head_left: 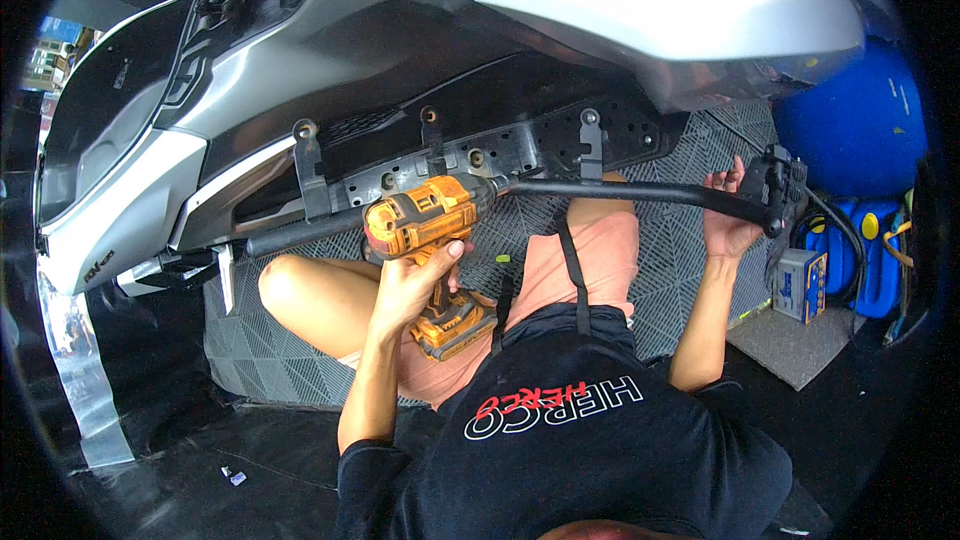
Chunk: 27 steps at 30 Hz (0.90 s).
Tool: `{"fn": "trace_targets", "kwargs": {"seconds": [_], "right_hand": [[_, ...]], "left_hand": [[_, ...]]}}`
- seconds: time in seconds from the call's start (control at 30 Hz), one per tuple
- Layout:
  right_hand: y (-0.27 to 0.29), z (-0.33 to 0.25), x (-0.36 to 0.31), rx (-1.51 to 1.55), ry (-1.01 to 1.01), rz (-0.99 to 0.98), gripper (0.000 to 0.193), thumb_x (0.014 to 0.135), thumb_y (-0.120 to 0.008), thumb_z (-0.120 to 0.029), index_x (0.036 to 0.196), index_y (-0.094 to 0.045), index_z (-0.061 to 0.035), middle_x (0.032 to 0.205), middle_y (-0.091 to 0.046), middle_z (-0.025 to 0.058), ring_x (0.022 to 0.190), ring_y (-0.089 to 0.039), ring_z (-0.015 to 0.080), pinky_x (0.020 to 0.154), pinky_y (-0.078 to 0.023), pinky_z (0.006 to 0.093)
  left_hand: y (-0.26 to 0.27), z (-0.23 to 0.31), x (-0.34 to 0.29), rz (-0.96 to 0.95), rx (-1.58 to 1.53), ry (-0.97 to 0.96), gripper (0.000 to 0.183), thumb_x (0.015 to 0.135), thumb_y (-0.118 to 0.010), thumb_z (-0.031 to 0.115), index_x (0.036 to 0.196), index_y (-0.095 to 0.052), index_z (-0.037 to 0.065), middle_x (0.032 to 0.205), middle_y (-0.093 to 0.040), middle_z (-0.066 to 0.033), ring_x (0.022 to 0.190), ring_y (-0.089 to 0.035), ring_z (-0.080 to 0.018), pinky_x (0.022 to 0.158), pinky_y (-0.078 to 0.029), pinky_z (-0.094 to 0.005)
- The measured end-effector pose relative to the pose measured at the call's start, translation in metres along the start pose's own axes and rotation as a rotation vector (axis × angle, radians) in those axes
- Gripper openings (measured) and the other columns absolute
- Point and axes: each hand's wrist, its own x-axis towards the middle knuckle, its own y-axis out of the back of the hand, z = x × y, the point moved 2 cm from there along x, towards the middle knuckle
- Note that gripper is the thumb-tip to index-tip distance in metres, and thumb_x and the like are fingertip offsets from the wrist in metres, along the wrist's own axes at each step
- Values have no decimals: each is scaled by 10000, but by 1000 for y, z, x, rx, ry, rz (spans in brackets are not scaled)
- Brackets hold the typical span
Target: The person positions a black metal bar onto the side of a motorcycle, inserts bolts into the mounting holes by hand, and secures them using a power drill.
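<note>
My left hand [412, 285] is wrapped round the grip of an orange and black cordless impact driver [430, 215]. The driver's nose points right, up against a long black tubular bar [620, 190]. This bar runs across in front of me, under the silver scooter's body [260, 80]. Near the bar's right end, my right hand [728, 238] cups it from behind, fingertips showing above and palm below. A black bracket assembly [782, 190] sits at that end. Black metal tabs [310, 170] hang along the scooter's perforated underside plate [480, 160]. The tip of the driver is partly hidden by the bar.
A blue drum [850, 125] stands at the far right, with a blue case [865, 260] and a grey box [798, 285] below it. Grey patterned floor matting [650, 330] lies under my legs. Silver bodywork [640, 0] overhangs the bar.
</note>
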Motion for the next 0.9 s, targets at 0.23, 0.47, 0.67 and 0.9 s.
{"fn": "trace_targets", "kwargs": {"seconds": [0.23, 0.47, 0.67, 0.9], "right_hand": [[1, 2, -2, -23, 38, 134, 1284, 526, -727, -837, 1407, -436, 51, 1212, -626, 101, 1186, -543, 303, 1159, -329, 489], [-4, 15, -13, -26, 31, 181, 1229, 565, -710, -837, 1386, -465, 45, 1376, -543, 131, 1307, -467, 339, 1168, -297, 506], [-1, 25, -40, -34, -2, 290, 1098, 707, -643, -795, 1416, -411, 10, 1437, -487, 142, 1322, -449, 328, 1144, -329, 476], [32, 82, -123, -612, -326, 228, 542, 938, -657, -379, 1322, -474, -43, 1099, -628, 84, 1023, -610, 209, 949, -470, 359]], "left_hand": [[-3, 0, -1, -7, -8, 0, 344, 934, -685, 121, 1234, -589, -20, 1006, -691, -109, 626, -560, -95, 555, -508, -245], [-2, -1, -5, -10, -18, -12, 351, 935, -684, 117, 1242, -585, -19, 1010, -688, -107, 646, -557, -99, 567, -506, -250], [-1, 0, -17, -41, -27, -45, 349, 931, -686, 106, 1247, -586, -5, 1006, -686, -99, 670, -555, -99, 593, -496, -247], [11, -10, -48, -82, 20, -99, 339, 886, -735, 88, 1198, -616, 27, 1041, -697, -65, 801, -613, -111, 704, -529, -272]]}}
